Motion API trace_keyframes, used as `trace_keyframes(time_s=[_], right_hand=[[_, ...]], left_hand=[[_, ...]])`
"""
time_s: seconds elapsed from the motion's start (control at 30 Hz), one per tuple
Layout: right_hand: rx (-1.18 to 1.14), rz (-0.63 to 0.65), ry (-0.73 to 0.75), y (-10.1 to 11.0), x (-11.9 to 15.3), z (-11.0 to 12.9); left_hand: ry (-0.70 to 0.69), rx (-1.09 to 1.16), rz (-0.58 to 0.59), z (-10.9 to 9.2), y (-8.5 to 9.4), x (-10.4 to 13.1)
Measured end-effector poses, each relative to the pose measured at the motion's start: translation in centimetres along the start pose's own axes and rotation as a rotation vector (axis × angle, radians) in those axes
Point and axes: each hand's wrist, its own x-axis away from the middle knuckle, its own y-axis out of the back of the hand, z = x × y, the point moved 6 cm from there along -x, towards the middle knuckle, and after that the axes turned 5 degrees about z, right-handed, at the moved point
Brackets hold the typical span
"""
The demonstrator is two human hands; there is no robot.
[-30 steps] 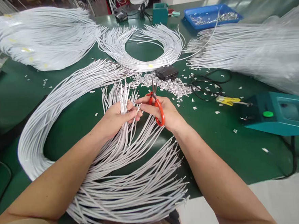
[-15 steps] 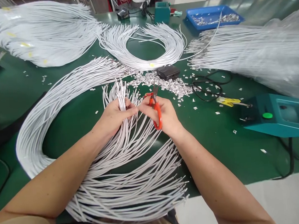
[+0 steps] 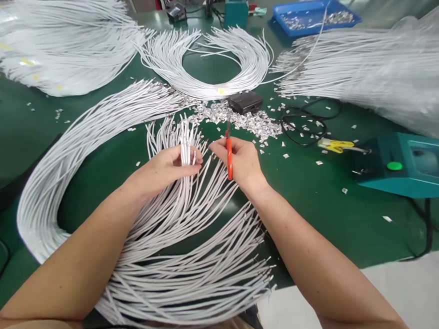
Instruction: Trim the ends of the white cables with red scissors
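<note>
Several white cables (image 3: 185, 149) stand upright in the grip of my left hand (image 3: 163, 171), between its thumb and fingers. My right hand (image 3: 244, 163) is closed around orange-handled scissors (image 3: 229, 156), whose dark tips point away from me. A small gap separates the two hands, and the right fingertips are pinched together beside the cable ends. Whether they hold a cable cannot be made out. Below both hands a large bundle of white cables (image 3: 190, 282) fans out to the right near the table's front edge.
On the green table (image 3: 306, 218) lie scattered silvery scraps (image 3: 258, 124), a black block (image 3: 245, 102) and coiled cable bundles (image 3: 222, 90). A teal machine (image 3: 403, 166) with yellow-handled pliers (image 3: 336, 145) is at the right. A blue tray (image 3: 316, 17) sits at the back.
My hands have moved slightly apart; they touched or overlapped before. The scissors have turned in my right hand and now look edge-on. The whole view has shifted a little.
</note>
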Motion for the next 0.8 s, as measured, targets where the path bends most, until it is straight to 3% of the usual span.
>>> trace_keyframes(time_s=[0.1,0.17,0.37,0.53,0.6,0.73,0.8], right_hand=[[0.044,-0.084,0.091,0.7,0.2,0.9],[0.0,-0.013,0.098,0.3,0.2,1.2],[-0.166,0.296,-0.068,-1.7,0.3,0.2],[-0.147,0.335,-0.047,-1.9,0.2,-0.1],[-0.005,0.315,-0.044,-1.4,0.2,0.1],[0.558,0.239,-0.036,-0.3,0.1,0.7],[0.764,0.261,-0.028,-0.4,0.2,0.9]], left_hand=[[0.031,0.005,-0.009,0.2,0.3,0.0],[0.027,0.058,-0.044,0.2,0.2,0.0],[0.01,0.141,-0.138,0.1,0.2,-0.1],[0.019,0.168,-0.147,0.1,0.1,0.1],[0.024,0.163,-0.167,0.0,0.1,0.1],[0.017,0.082,-0.248,-0.2,0.6,0.3],[0.006,0.042,-0.276,-0.3,0.8,0.3]])
